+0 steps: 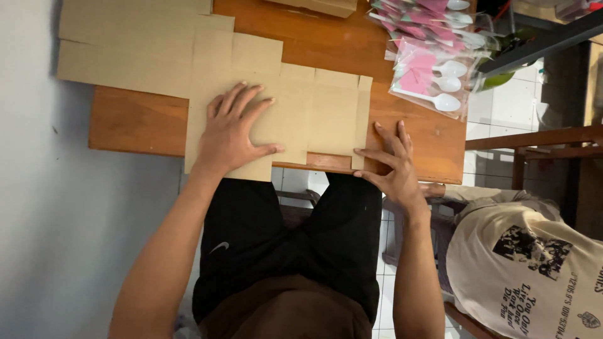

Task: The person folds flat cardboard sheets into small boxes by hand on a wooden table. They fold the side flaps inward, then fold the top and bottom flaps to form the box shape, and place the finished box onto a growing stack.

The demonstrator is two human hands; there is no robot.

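A flat, unfolded brown cardboard box blank (314,110) lies on the wooden table (135,122), its near edge hanging slightly over the table's front. My left hand (233,132) presses flat on the left part of the blank, fingers spread. My right hand (391,164) rests with its fingertips on the narrow right-hand flap of the blank and on the table edge beside it, fingers apart. Neither hand grips anything.
More flat cardboard sheets (125,50) lie stacked at the back left. A clear bag of white plastic spoons with pink napkins (433,63) sits at the back right. Another person in a beige printed shirt (524,263) sits to my right. A wooden chair frame (534,141) stands beyond.
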